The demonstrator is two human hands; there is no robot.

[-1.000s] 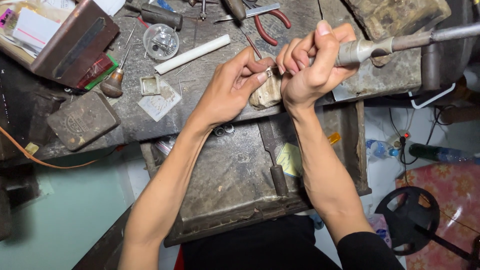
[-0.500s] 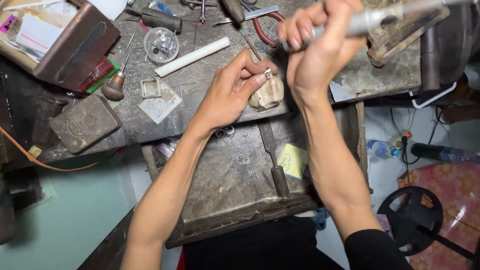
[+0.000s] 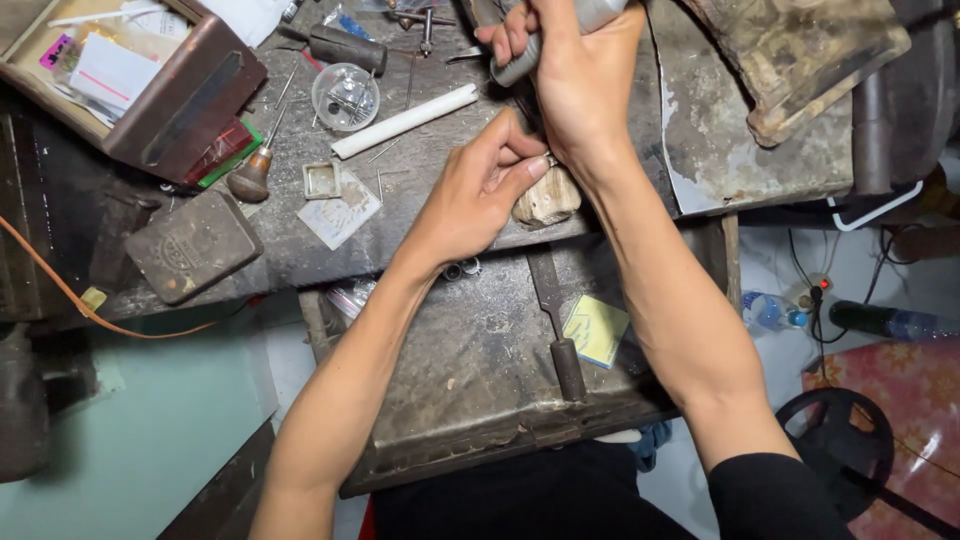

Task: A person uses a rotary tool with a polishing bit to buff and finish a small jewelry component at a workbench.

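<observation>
The right hand (image 3: 580, 75) is closed in a fist around a grey cylindrical handpiece (image 3: 540, 45), whose tip points down toward the front edge of the surface (image 3: 620, 190); the tip itself is hidden behind the wrist. The left hand (image 3: 475, 195) reaches in from the front, thumb and forefinger pinched together on something too small to make out, held right at the top of a pale, worn wooden peg (image 3: 545, 200) that juts from the front edge. The two hands touch or nearly touch just above this peg.

Toward the middle of the surface lies a white rod (image 3: 405, 120), and just beyond it sits a small round clear dish (image 3: 345, 97) with bits of metal inside. Nearer the left hand's wrist lie a small square tin (image 3: 322, 180) and a pale scrap of paper (image 3: 340, 210). A wooden-handled graver (image 3: 252, 175) lies beside a dark metal block (image 3: 192, 245) near the left front edge. At the far left corner stands a brown open box (image 3: 170, 100) with papers in it.

Below the front edge a sliding tray (image 3: 460, 370) sticks out, carrying a dark-handled file (image 3: 558, 325) and a yellow-green square of paper (image 3: 596, 330).
</observation>
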